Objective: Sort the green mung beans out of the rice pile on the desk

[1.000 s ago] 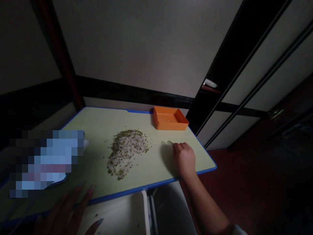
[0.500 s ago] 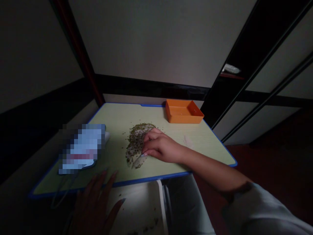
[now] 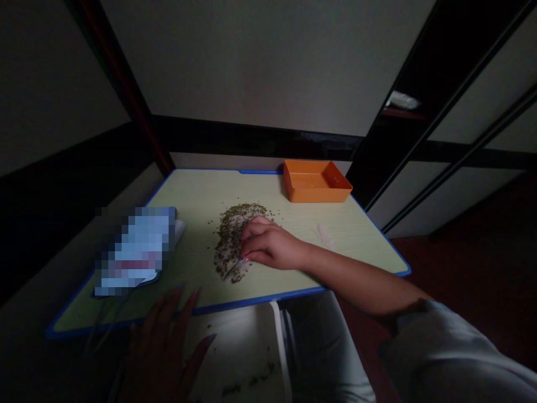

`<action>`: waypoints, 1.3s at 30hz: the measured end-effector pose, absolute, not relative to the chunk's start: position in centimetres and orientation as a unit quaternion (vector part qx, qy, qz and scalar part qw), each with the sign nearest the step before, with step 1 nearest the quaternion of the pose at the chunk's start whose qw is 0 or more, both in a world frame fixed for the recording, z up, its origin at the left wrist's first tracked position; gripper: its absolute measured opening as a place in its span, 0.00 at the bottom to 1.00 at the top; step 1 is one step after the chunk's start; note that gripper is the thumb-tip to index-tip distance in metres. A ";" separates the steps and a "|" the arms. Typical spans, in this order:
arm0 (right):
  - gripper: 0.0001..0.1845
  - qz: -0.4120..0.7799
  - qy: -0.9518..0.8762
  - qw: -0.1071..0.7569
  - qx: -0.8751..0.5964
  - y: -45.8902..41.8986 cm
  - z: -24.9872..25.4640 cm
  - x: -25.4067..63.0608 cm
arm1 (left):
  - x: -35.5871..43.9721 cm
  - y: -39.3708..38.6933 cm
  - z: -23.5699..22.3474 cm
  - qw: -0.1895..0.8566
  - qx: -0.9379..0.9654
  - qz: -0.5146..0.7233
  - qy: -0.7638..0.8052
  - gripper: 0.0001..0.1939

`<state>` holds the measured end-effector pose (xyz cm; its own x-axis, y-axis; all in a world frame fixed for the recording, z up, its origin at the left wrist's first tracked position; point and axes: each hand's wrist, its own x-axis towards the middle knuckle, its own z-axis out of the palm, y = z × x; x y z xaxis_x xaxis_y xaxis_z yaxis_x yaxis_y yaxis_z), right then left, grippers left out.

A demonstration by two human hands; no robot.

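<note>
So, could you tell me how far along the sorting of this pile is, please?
It looks early. A small pale heap lies apart on the table, and dark bits sit in the white container. The right hand is at the mixed pile with a thin tool. That pile, green and pale grains mingled, seems mostly left to sort.

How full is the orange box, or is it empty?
Practically empty: the orange box is open-topped, and its inner floor shows bare apart from a tiny pale speck or two.
</note>
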<state>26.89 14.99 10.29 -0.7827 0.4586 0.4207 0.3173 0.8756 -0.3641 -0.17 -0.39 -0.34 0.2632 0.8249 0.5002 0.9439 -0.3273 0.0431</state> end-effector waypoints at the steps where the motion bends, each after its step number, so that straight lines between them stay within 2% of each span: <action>1: 0.09 0.137 -0.935 0.254 -0.206 14.9 10.3 27.0 | -0.1 -0.4 -0.4 0.130 -0.782 -0.220 -0.568 0.36; 10: 0.08 0.146 -0.935 0.246 -0.207 14.3 10.4 28.4 | -0.7 -0.5 -0.6 0.085 -0.781 -0.199 -0.586 0.36; 21: 0.13 0.143 -0.924 0.278 -0.218 12.4 9.9 31.4 | -0.4 -0.7 -0.2 0.074 -0.776 -0.199 -0.594 0.36; 29: 0.13 0.125 -0.913 0.314 -0.230 11.8 9.1 33.2 | -0.4 -0.8 -0.2 0.062 -0.780 -0.194 -0.592 0.38; 33: 0.13 0.108 -0.896 0.368 -0.223 11.9 9.1 33.4 | -0.4 -0.7 -0.2 0.067 -0.776 -0.197 -0.596 0.38; 39: 0.11 0.091 -0.858 0.395 -0.315 10.0 10.4 32.7 | -0.6 -0.6 -0.6 0.078 -0.780 -0.202 -0.587 0.39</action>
<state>32.74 10.02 10.44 -0.4892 0.6131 0.6203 0.4691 0.7845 -0.4056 -0.62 -0.60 -0.55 0.2287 0.8847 0.4062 0.9476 -0.2979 0.1152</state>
